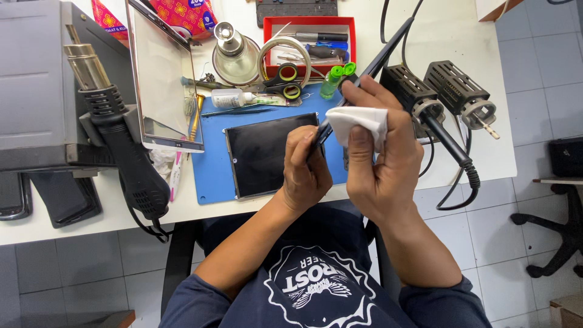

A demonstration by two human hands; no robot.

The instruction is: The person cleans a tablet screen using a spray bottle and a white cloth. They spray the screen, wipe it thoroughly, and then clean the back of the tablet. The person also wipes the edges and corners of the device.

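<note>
Above the table's front edge, my left hand (pixel 305 173) pinches the lower end of a slim black soldering iron (pixel 385 51). The iron slants up to the right. My right hand (pixel 381 164) presses a folded white tissue (pixel 362 121) against the iron with thumb and fingers. The iron's tip is hidden between my hands. Below them a black screen panel (pixel 267 155) lies flat on a blue work mat (pixel 212 173).
A black hot-air gun (pixel 118 140) hangs on a grey station (pixel 36 79) at the left. Behind the mat are a leaning glass panel (pixel 161 79), a glass burner (pixel 234 54), scissors (pixel 285 82), a green bottle (pixel 334 79) and a red tray (pixel 306 23). Two black iron holders (pixel 440 91) stand right.
</note>
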